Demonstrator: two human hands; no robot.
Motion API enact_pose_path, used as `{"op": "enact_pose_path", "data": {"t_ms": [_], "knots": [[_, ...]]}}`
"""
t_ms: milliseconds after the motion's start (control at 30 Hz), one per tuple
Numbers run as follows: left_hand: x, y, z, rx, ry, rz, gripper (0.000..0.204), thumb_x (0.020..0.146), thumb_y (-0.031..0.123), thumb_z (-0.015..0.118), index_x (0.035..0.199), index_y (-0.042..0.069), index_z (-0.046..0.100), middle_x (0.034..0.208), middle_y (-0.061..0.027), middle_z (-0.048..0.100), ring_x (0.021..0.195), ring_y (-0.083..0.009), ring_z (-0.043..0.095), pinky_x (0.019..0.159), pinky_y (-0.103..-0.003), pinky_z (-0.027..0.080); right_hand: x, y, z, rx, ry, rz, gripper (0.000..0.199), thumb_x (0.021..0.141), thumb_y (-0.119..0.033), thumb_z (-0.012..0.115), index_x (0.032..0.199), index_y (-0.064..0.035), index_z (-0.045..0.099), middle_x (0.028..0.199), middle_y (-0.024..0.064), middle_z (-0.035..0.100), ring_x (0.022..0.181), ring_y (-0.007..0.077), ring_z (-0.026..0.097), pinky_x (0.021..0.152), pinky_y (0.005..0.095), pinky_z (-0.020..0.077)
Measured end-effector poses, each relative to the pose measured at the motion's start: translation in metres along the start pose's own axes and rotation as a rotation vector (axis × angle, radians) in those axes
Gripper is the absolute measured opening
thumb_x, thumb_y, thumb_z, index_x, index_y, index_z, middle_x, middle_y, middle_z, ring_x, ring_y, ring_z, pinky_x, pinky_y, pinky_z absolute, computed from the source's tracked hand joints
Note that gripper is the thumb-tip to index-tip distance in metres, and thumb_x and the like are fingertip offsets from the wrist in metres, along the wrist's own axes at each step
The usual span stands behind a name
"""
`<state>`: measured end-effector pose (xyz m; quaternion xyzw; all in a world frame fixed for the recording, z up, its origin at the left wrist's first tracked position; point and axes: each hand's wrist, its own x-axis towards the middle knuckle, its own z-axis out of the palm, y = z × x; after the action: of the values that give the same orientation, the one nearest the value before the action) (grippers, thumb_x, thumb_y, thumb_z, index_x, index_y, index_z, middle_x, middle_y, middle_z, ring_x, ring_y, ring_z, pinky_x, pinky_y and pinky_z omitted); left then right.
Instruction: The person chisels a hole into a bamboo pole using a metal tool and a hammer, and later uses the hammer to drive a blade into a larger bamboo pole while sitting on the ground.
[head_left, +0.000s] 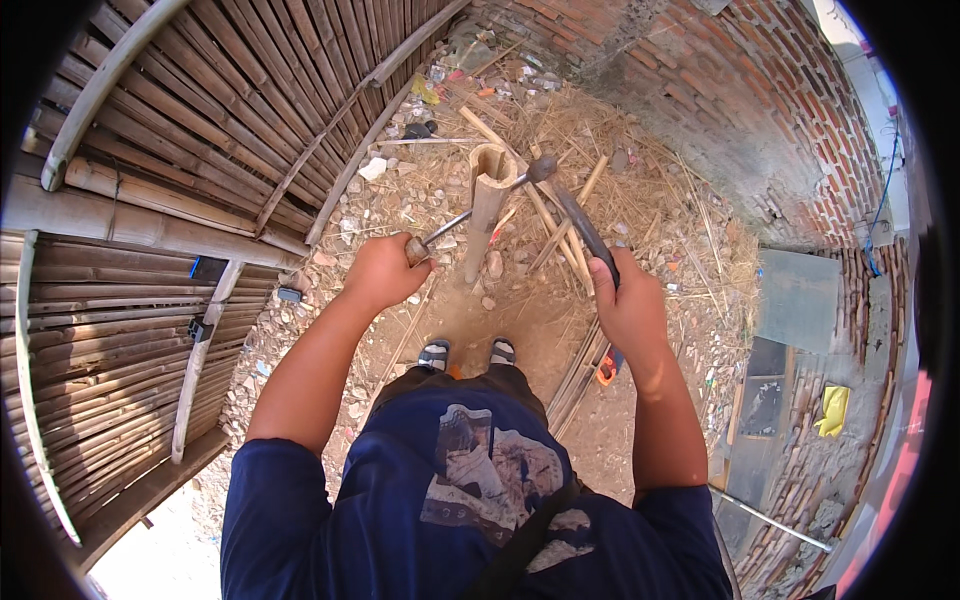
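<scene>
**Bamboo pole upright, blade across its top, hammer at the blade**

Brick wall (760, 90) curves along upper right. Bamboo-slat fence panels (200, 130) fill the left side, leaning over stony ground. Straw and rubble litter (640, 200) covers the dirt behind the work spot; split bamboo strips (580, 375) lie by the right leg. Yellow cloth (832, 410) sits on the slatted structure far right. Nothing blocks the view of the pole.

Bamboo pole (487, 215) stands upright just ahead of the sandalled feet (468, 353), hollow open end up; inside not visible.

Long blade (470, 215) lies across the pole's top edge, running down-left to the left hand (385, 272), fingers wrapped tight round its handle. Right hand (628, 300) is closed on a dark hammer handle (585, 235); hammer head (542, 168) is at the blade's far end, just right of the pole top — contact can't be told. Pole stands between both hands, touched by neither.
</scene>
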<state>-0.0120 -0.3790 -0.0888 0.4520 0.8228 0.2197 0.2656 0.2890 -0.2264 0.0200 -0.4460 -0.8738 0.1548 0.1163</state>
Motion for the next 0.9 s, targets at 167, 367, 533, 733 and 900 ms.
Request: {"op": "enact_pose_path", "data": {"t_ms": [167, 367, 533, 733, 900], "knots": [[-0.007, 0.002, 0.002, 0.031, -0.002, -0.04, 0.04, 0.085, 0.042, 0.081, 0.097, 0.004, 0.072, 0.087, -0.0223, 0.073, 0.084, -0.0425, 0.071, 0.076, -0.049, 0.056, -0.016, -0.037, -0.059, 0.186, 0.208, -0.044, 0.029, 0.105, -0.029, 0.062, 0.12, -0.0031, 0.061, 0.08, 0.0217, 0.069, 0.072, 0.045, 0.069, 0.061, 0.0469, 0.0516], [-0.01, 0.006, 0.005, 0.038, 0.016, 0.038, 0.042, 0.089, 0.042, 0.076, 0.095, 0.002, 0.069, 0.084, -0.0236, 0.072, 0.085, -0.0442, 0.07, 0.078, -0.052, 0.056, -0.005, 0.01, 0.007, 0.011, 0.076, 0.01, 0.031, 0.105, -0.03, 0.062, 0.119, -0.0025, 0.061, 0.078, 0.0235, 0.067, 0.074, 0.0465, 0.068, 0.061, 0.0486, 0.0514], [-0.015, 0.015, 0.005, 0.059, -0.002, -0.036, 0.035, 0.088, 0.038, 0.078, 0.099, 0.005, 0.073, 0.086, -0.0216, 0.073, 0.085, -0.043, 0.071, 0.078, -0.05, 0.056, -0.009, -0.008, -0.026, 0.166, 0.097, 0.048, 0.032, 0.107, -0.034, 0.058, 0.115, -0.0027, 0.063, 0.074, 0.0217, 0.067, 0.069, 0.0437, 0.069, 0.061, 0.0479, 0.0504], [-0.02, 0.004, 0.009, 0.059, 0.018, -0.035, 0.035, 0.088, 0.037, 0.077, 0.1, 0.005, 0.072, 0.087, -0.0225, 0.073, 0.085, -0.0432, 0.071, 0.079, -0.051, 0.056, -0.021, -0.013, -0.026, 0.15, 0.157, -0.056, 0.031, 0.107, -0.033, 0.057, 0.113, -0.0025, 0.062, 0.074, 0.0219, 0.067, 0.069, 0.0443, 0.068, 0.061, 0.0489, 0.0501], [-0.019, 0.011, 0.007, 0.054, 0.037, -0.024, 0.036, 0.088, 0.037, 0.077, 0.099, 0.003, 0.072, 0.086, -0.0237, 0.072, 0.085, -0.0443, 0.07, 0.079, -0.052, 0.056, -0.009, 0.001, -0.007, 0.022, -0.054, 0.058, 0.031, 0.105, -0.033, 0.06, 0.115, -0.0038, 0.061, 0.075, 0.0249, 0.067, 0.07, 0.0463, 0.067, 0.063, 0.0518, 0.0497]]}}
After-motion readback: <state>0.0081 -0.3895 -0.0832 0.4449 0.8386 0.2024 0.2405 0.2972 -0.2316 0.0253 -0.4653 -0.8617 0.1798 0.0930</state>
